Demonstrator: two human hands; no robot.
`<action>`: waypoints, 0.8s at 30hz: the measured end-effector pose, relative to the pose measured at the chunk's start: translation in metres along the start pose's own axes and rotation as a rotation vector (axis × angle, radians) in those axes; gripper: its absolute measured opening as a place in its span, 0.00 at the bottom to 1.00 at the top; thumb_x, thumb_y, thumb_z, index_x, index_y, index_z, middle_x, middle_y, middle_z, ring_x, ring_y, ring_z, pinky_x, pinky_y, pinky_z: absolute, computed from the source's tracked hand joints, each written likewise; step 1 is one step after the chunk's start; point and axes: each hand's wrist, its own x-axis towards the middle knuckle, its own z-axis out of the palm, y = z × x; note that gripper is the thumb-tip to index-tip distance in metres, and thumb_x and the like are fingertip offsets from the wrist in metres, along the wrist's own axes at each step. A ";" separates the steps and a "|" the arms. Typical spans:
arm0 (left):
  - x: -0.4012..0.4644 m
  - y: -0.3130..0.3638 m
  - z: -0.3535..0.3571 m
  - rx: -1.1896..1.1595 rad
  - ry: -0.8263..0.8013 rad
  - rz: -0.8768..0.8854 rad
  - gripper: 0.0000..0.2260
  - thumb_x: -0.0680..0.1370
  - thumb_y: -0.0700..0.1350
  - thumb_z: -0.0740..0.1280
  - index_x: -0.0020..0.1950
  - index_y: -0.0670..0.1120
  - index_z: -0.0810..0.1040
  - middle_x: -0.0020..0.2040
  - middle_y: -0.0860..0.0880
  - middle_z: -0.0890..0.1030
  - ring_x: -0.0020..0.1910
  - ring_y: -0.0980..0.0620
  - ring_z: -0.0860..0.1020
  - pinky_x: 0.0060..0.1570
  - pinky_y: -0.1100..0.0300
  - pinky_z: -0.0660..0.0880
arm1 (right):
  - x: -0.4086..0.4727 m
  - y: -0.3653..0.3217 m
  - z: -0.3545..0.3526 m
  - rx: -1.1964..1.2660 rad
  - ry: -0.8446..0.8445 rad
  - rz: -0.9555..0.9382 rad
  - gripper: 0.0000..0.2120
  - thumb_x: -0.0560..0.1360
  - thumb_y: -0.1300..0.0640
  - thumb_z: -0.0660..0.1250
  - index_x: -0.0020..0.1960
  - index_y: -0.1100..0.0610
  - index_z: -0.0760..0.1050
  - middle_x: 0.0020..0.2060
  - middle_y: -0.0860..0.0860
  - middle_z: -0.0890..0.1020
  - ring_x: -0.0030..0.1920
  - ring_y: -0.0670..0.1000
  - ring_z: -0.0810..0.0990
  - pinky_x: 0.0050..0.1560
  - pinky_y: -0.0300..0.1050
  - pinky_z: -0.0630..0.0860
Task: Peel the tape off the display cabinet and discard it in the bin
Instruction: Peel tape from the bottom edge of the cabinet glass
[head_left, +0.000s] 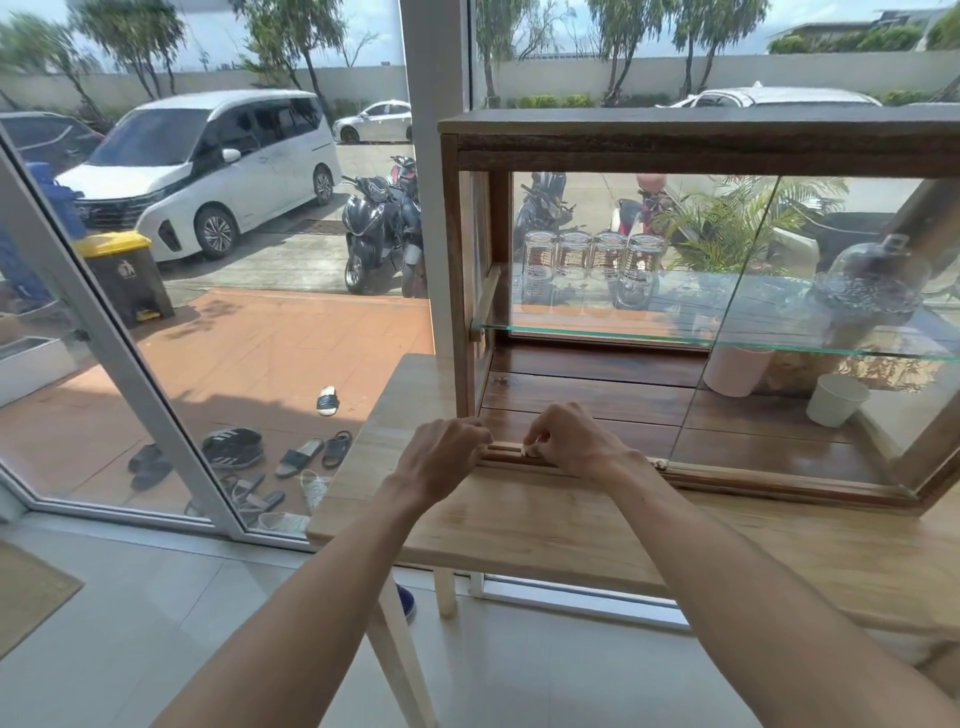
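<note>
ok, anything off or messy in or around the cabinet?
Nothing is spilled or broken. The four glasses stand upside down in a neat row on the glass shelf. Only oddity: a small pale scrap, probably tape, at the display cabinet's bottom rail, between the left hand and right hand.

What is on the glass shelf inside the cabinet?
Four upside-down drinking glasses stand in a row on the glass shelf, with a clear glass dome further right. Reflections blur whatever else might be there.
</note>
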 end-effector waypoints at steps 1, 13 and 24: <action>0.000 -0.001 -0.001 0.007 -0.002 0.001 0.05 0.79 0.42 0.71 0.53 0.45 0.86 0.53 0.52 0.86 0.43 0.49 0.86 0.40 0.52 0.83 | 0.000 0.000 0.000 -0.002 0.003 -0.001 0.06 0.74 0.63 0.73 0.45 0.55 0.87 0.42 0.51 0.84 0.41 0.46 0.81 0.45 0.45 0.82; 0.004 -0.009 0.006 0.161 -0.087 0.043 0.07 0.80 0.40 0.69 0.53 0.49 0.85 0.45 0.48 0.88 0.41 0.47 0.87 0.40 0.48 0.84 | -0.006 0.000 0.000 0.050 0.006 -0.016 0.05 0.75 0.62 0.72 0.48 0.57 0.87 0.42 0.50 0.82 0.42 0.47 0.80 0.43 0.39 0.76; -0.016 0.000 0.007 -0.217 0.019 -0.132 0.10 0.78 0.45 0.73 0.59 0.49 0.85 0.48 0.48 0.88 0.38 0.56 0.84 0.45 0.59 0.79 | -0.003 -0.002 0.004 0.012 0.009 -0.011 0.08 0.77 0.62 0.71 0.54 0.58 0.85 0.50 0.54 0.85 0.47 0.49 0.82 0.48 0.44 0.80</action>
